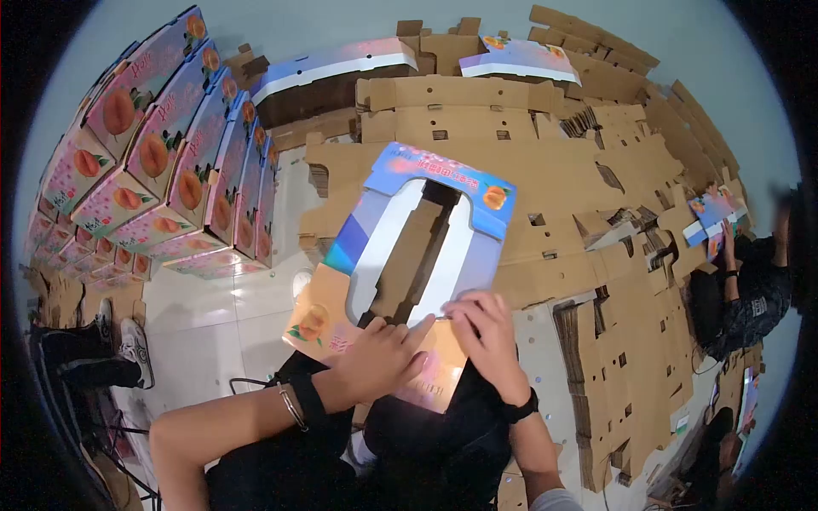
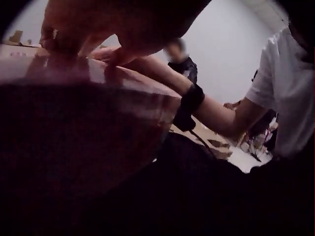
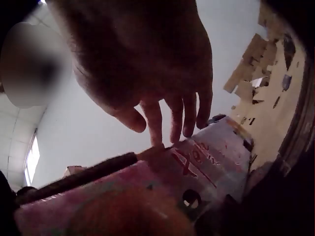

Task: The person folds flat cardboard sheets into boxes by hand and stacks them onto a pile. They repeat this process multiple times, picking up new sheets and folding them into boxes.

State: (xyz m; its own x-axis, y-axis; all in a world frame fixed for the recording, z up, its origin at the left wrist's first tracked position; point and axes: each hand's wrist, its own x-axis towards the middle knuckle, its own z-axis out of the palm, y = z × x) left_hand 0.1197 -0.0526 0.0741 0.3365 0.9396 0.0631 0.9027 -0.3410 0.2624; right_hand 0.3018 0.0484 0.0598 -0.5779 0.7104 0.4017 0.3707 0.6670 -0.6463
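Note:
A printed cardboard box (image 1: 345, 230), blue and purple at its far end and orange at its near end, lies over the person's lap with a long opening in its top. The left hand (image 1: 381, 359) rests on the near orange part, its fingers at the near end of the opening. Close beside it, the right hand (image 1: 486, 334) touches the near right edge of the opening with fingers extended. In the right wrist view the right hand's fingers (image 3: 175, 118) reach down to the box edge (image 3: 197, 162). The left wrist view shows the left hand (image 2: 123, 24) on the box top, partly dark.
Stacked printed boxes (image 1: 153, 162) stand at the left. Flat brown cardboard sheets (image 1: 613, 358) cover the far side and right. Two printed pieces lie at the back. Another person (image 1: 750, 289) sits at the far right; someone's shoe (image 1: 135, 349) shows at the left.

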